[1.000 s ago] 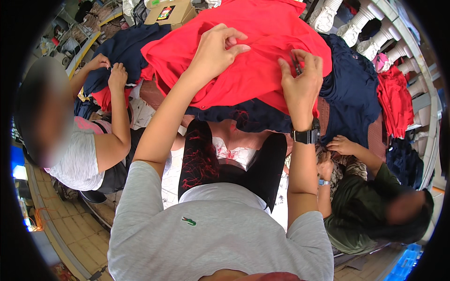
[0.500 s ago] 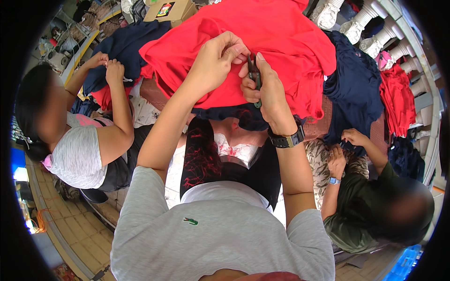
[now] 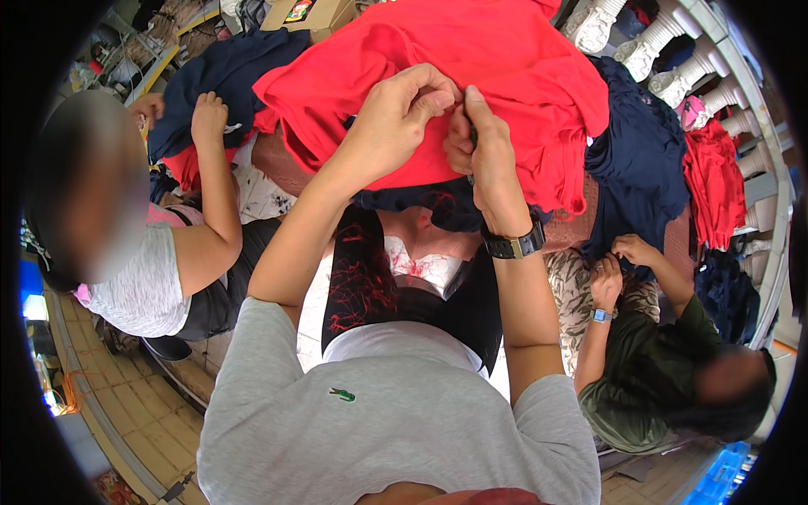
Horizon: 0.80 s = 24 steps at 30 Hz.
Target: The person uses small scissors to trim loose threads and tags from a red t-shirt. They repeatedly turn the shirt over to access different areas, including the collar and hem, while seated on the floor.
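Hands have closed in. A second ago the left hand [image 3: 396,118] and right hand [image 3: 480,147] sat apart on the red shirt [image 3: 505,59], each gripping its own bit of cloth; half a second ago they were nearly together. Now they meet at one spot on the front of the shirt, thumbs almost touching.

Left fingers [image 3: 425,88] are curled tight, pinching a fold of red cloth. Right fingers are pressed together around something small and dark against the cloth — too hidden to say what it is. Black wristwatch [image 3: 513,244] on the right wrist.

Reading: the work has gone from spreading or shifting the shirt to close work at one point on it — the left holds the cloth taut while the right works on it.

The shirt lies at the top of the view on a heap of clothes on the tabletop, over a navy garment [image 3: 640,160], with more red clothes [image 3: 714,181] at the right.

Two other people are alongside: one at the left in a white top, hand [image 3: 209,118] on another navy garment [image 3: 220,80]; one at the right in dark green, hands [image 3: 619,265] together low by the heap.
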{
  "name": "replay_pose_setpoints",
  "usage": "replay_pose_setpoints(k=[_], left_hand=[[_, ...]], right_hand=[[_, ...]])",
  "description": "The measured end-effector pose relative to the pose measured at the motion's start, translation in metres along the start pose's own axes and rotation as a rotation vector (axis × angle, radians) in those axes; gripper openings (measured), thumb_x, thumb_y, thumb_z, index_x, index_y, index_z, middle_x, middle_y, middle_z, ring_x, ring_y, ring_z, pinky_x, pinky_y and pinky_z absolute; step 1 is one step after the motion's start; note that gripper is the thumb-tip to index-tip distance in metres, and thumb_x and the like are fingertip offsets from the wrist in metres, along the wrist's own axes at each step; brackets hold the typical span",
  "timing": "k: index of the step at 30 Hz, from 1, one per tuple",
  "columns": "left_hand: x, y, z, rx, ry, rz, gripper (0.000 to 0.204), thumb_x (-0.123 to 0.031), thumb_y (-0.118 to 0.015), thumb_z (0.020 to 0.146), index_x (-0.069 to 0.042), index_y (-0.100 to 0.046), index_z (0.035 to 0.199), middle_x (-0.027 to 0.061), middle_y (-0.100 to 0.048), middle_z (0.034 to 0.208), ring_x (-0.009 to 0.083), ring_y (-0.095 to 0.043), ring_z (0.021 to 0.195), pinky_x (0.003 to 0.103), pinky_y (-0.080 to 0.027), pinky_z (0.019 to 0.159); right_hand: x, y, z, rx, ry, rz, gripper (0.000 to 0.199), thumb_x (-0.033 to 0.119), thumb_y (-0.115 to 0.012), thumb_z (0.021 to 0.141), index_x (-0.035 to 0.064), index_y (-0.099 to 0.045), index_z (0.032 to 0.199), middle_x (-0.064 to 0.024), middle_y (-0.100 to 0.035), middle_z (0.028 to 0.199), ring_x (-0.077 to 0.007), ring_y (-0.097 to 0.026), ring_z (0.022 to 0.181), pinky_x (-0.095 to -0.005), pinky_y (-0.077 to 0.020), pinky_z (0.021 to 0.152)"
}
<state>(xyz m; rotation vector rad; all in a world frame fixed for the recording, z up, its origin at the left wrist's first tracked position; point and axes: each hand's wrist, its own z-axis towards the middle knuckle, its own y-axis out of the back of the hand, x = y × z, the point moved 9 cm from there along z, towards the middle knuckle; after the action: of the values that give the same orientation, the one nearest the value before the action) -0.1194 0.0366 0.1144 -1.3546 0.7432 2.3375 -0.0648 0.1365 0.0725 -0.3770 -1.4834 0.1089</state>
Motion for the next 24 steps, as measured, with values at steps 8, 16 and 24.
replay_pose_setpoints(k=[8,16,24], left_hand=[[-0.042,0.027,-0.042,0.0,-0.14,0.44,0.017,-0.009,-0.067,0.095,0.001,-0.056,0.103,0.0126,-0.058,0.101,0.0253,-0.063,0.086,0.035,-0.05,0.08],[0.005,0.022,0.008,-0.246,-0.163,0.694,0.016,-0.007,-0.066,0.096,0.002,-0.058,0.107,0.0118,-0.062,0.087,0.0213,-0.065,0.076,0.034,-0.052,0.072],[0.025,0.042,-0.003,-0.21,0.106,-0.027,0.017,-0.006,-0.058,0.102,-0.002,-0.048,0.115,0.0094,-0.066,0.099,0.0144,-0.065,0.087,0.029,-0.055,0.081]], right_hand=[[0.077,0.009,-0.029,-0.189,0.525,-0.345,0.028,0.025,-0.06,0.101,0.0054,-0.056,0.082,0.0023,-0.049,0.07,-0.0045,-0.04,0.054,-0.0227,-0.0294,0.047],[0.052,0.007,0.013,-0.309,0.731,-0.953,0.018,-0.001,-0.071,0.08,0.0003,-0.069,0.098,-0.0111,-0.061,0.085,-0.0251,-0.061,0.073,-0.0344,-0.0485,0.065],[0.054,0.029,0.006,-0.246,0.542,-0.48,0.013,0.004,-0.075,0.089,0.0001,-0.069,0.099,0.0078,-0.054,0.075,-0.0033,-0.039,0.062,-0.0205,-0.0316,0.054]])
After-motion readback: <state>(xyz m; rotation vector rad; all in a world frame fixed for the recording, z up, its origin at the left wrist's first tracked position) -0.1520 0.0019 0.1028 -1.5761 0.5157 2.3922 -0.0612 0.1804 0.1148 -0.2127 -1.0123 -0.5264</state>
